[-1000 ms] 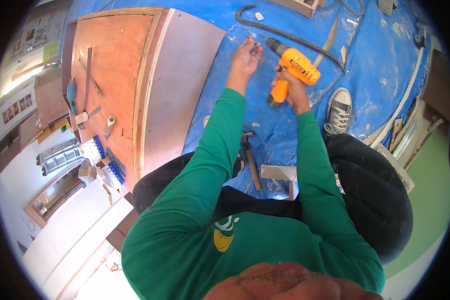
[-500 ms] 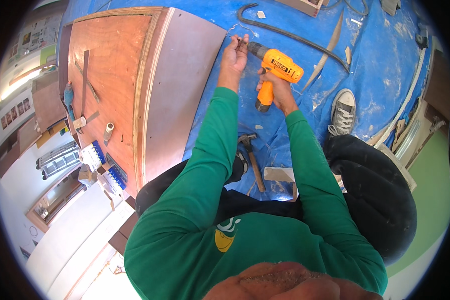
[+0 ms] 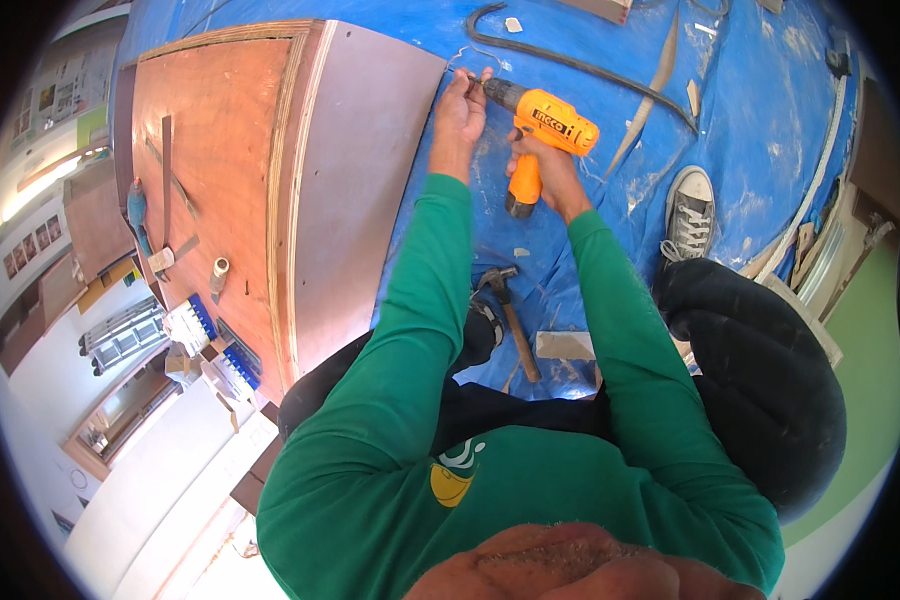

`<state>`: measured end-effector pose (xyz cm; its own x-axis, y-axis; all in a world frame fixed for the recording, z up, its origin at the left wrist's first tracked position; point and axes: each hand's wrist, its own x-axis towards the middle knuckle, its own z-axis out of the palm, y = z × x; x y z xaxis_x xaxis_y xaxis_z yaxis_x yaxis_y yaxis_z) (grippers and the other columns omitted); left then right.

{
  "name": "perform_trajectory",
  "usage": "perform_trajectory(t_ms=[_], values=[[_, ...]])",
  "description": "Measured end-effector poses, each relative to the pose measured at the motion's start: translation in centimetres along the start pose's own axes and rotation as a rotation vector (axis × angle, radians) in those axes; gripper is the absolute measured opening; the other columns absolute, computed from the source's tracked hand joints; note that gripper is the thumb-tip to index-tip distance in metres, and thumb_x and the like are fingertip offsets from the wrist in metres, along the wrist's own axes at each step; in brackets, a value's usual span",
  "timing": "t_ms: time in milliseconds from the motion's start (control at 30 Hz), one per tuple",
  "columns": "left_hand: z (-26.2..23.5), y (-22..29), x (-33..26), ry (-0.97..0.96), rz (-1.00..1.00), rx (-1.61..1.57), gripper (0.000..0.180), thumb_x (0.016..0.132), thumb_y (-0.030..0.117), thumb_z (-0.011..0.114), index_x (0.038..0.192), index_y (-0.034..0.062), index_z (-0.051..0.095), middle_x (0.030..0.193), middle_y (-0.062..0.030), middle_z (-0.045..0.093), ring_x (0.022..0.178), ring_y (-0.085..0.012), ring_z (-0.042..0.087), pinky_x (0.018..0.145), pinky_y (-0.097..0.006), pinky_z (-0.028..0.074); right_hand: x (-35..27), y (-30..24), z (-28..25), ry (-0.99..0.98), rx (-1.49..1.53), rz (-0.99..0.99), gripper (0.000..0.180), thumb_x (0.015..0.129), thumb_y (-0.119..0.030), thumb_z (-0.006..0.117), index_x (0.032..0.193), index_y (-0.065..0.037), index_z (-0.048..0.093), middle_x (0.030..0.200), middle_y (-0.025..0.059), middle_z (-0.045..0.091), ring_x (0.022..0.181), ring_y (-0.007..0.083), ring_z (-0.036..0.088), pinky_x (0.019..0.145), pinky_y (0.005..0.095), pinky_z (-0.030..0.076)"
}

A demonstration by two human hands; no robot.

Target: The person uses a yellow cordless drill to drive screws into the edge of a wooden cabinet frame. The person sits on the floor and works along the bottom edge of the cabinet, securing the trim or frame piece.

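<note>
**Drill at the panel's corner**

A blue tarp point(image 3: 770, 150) covers the floor; a grey panel point(image 3: 360, 190) lies on it over a plywood sheet point(image 3: 210, 180). The right hand point(image 3: 548, 172) grips the orange drill point(image 3: 545, 125) by its handle. The left hand point(image 3: 460, 110) pinches at the drill's tip beside the panel's corner. A hammer point(image 3: 510, 320) lies near the knees.

Counting what lies about: one orange cordless drill point(image 3: 542, 125), one hammer point(image 3: 510, 315) with a wooden handle, one grey sneaker point(image 3: 688, 212), and one blue tarp point(image 3: 760, 110) spread over the floor. Two hands are out, a left hand point(image 3: 460, 110) and a right hand point(image 3: 545, 165), both in green sleeves. There is one grey panel point(image 3: 355, 190) lying against one reddish plywood sheet point(image 3: 210, 170), one long dark curved strip point(image 3: 580, 65) and one small white tube point(image 3: 218, 272).
</note>
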<state>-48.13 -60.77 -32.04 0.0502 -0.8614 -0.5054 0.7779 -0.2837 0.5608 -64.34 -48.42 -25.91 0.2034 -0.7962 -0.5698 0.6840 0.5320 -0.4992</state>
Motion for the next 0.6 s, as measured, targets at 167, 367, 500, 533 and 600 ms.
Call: perform_trajectory(t_ms=[167,367,500,533,600], values=[[-0.2,2.4,-0.1,-0.033,-0.081,0.349,0.017,0.104,0.019,0.064,0.113,0.0044,0.062,0.102,-0.0072,0.064,0.100,-0.0253,0.066,0.098,-0.041,0.057,0.5,-0.3,-0.2,-0.011,0.051,0.031,0.022,0.090,-0.008,0.066,0.110,-0.001,0.062,0.081,0.0060,0.059,0.068,0.0190,0.063,0.065,0.0364,0.056],[-0.9,3.6,0.1,-0.177,-0.141,0.540,0.020,0.104,0.026,0.065,0.113,0.0078,0.063,0.117,-0.0062,0.069,0.103,-0.0198,0.065,0.098,-0.040,0.053,1.4,0.1,-0.2,-0.036,0.134,0.047,0.021,0.090,-0.008,0.064,0.109,-0.001,0.061,0.080,0.0055,0.058,0.067,0.0181,0.062,0.068,0.0389,0.056],[-0.8,2.6,0.1,-0.224,-0.032,0.501,0.021,0.105,0.029,0.065,0.114,0.0102,0.064,0.121,-0.0051,0.069,0.104,-0.0182,0.065,0.098,-0.039,0.053,1.9,0.7,-0.4,-0.050,0.169,0.051,0.020,0.090,-0.009,0.064,0.109,-0.002,0.061,0.080,0.0052,0.058,0.067,0.0181,0.062,0.069,0.0392,0.056],[-0.7,2.4,0.1,-0.244,-0.005,0.509,0.021,0.105,0.030,0.065,0.114,0.0107,0.064,0.122,-0.0050,0.069,0.105,-0.0183,0.065,0.098,-0.040,0.053,1.9,0.7,-0.3,-0.055,0.176,0.043,0.020,0.090,-0.009,0.064,0.108,-0.002,0.062,0.080,0.0052,0.058,0.067,0.0182,0.062,0.069,0.0391,0.056],[-0.8,2.5,-0.2,-0.215,0.001,0.539,0.022,0.105,0.031,0.064,0.114,0.0116,0.063,0.123,-0.0050,0.068,0.108,-0.0188,0.065,0.098,-0.040,0.053,1.8,0.8,-0.2,-0.033,0.192,0.061,0.020,0.090,-0.009,0.065,0.108,-0.002,0.062,0.079,0.0052,0.058,0.067,0.0181,0.062,0.069,0.0394,0.056]])
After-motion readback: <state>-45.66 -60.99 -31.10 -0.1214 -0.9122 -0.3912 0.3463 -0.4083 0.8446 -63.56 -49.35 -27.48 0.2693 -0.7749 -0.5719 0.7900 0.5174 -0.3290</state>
